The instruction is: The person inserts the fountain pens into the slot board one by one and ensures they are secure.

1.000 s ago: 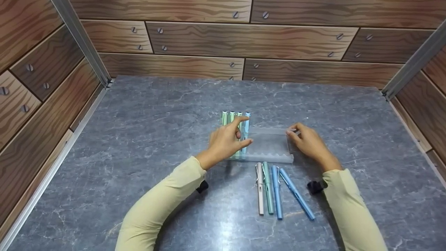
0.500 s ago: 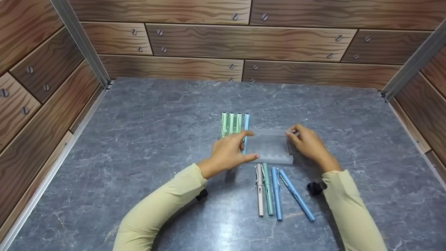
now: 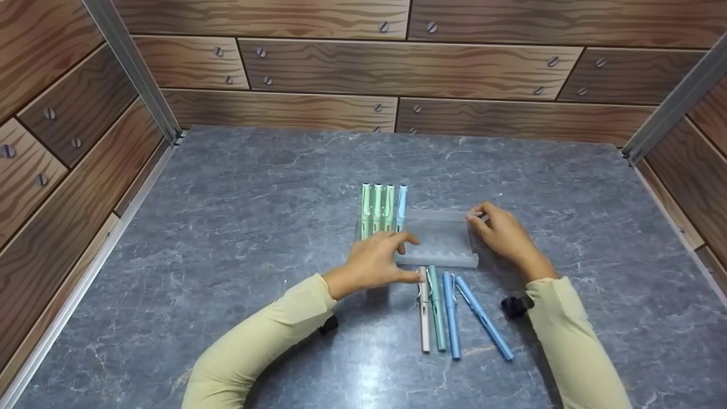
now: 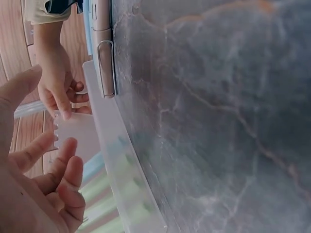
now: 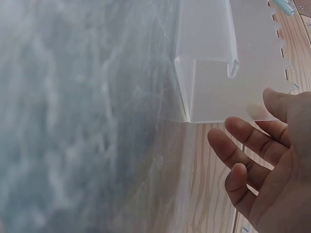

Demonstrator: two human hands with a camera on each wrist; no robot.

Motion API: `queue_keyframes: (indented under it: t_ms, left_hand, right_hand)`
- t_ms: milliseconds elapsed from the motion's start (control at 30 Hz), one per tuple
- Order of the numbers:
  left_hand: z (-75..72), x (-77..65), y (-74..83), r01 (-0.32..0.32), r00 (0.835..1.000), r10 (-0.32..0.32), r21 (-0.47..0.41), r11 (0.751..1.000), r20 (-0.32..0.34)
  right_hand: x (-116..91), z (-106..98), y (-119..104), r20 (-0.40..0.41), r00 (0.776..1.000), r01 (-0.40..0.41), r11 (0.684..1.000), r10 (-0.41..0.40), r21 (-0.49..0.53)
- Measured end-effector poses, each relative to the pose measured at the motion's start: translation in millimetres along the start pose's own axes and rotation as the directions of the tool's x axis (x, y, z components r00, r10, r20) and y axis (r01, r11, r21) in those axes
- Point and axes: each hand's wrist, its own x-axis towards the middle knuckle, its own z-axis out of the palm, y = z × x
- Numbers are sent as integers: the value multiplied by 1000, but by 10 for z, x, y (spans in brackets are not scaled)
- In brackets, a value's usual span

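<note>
A translucent plastic pen rack (image 3: 440,234) with notched edges lies on the table. Three light green pens (image 3: 377,207) and a light blue pen (image 3: 402,201) sit side by side in its left part. My left hand (image 3: 372,262) holds nothing; its thumb and index finger are spread, the thumb tip right by the upper end of a pinkish-grey pen (image 3: 424,318). At the rack's far right corner my right hand (image 3: 502,234) pinches the edge, with thumb on one face and index finger behind (image 5: 257,110). The other right fingers hang loosely beneath.
To the right of the grey pen lie a teal pen (image 3: 437,309), a blue pen (image 3: 451,318) and a slanted second blue pen (image 3: 485,321), all just in front of the rack. Wood-patterned walls (image 3: 363,68) enclose the grey marbled table (image 3: 272,187).
My left hand has moved toward me, from over the rack's pens down to the grey pen's upper end. The right hand keeps its place on the rack; the pens have not moved.
</note>
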Motion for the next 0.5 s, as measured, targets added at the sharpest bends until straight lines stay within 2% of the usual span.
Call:
queue_keyframes:
  t_ms: [500]
  left_hand:
    - [77, -15, 12, -25, 991, 24, 6, 1000, 132]
  right_hand:
    - [-4, -18, 2, 9, 1000, -6, 1000, 6, -17]
